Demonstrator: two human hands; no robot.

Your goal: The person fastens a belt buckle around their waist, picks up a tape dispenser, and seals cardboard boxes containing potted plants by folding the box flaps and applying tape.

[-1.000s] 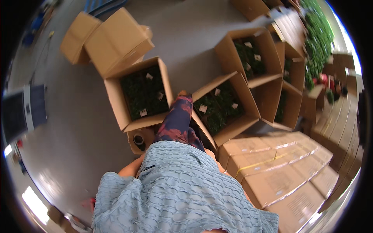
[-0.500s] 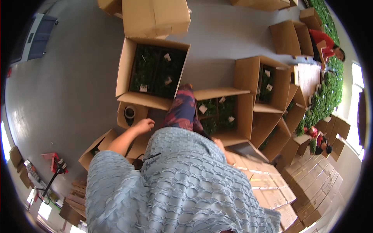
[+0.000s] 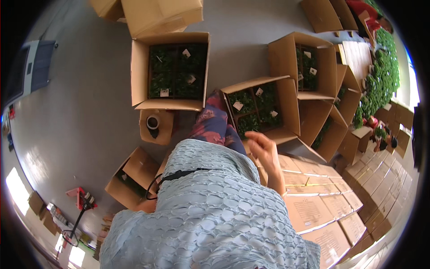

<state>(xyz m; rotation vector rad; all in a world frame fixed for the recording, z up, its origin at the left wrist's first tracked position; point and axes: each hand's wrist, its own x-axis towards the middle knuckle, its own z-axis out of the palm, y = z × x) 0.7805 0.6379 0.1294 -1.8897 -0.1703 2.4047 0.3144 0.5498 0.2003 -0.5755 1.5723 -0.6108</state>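
My right hand (image 3: 265,151) is raised at my right side, its fingers loosely bent and apart, with nothing in them. Nearest to it stands an open carton (image 3: 286,107) holding leafy green plants (image 3: 255,107) with white tags, split by dividers. Only a little of my left arm (image 3: 147,205) shows beside my shirt; the left hand is hidden. Ahead of my legs is another open carton (image 3: 139,71) packed with tagged greenery (image 3: 174,74). On a small cardboard box (image 3: 166,130) to my left lies a dark object with a pale ring, perhaps a tape dispenser (image 3: 152,121).
Closed cartons (image 3: 163,15) stand far ahead. More open cartons (image 3: 280,58) line the right, near a long heap of greenery (image 3: 380,80) and people in red. Stacked cartons (image 3: 313,208) are close at my right. A red pallet jack (image 3: 83,199) stands at lower left.
My left hand has drawn back from beside the small box and out of sight. My right hand has come up from my side into plain view. The whole view has shifted slightly.
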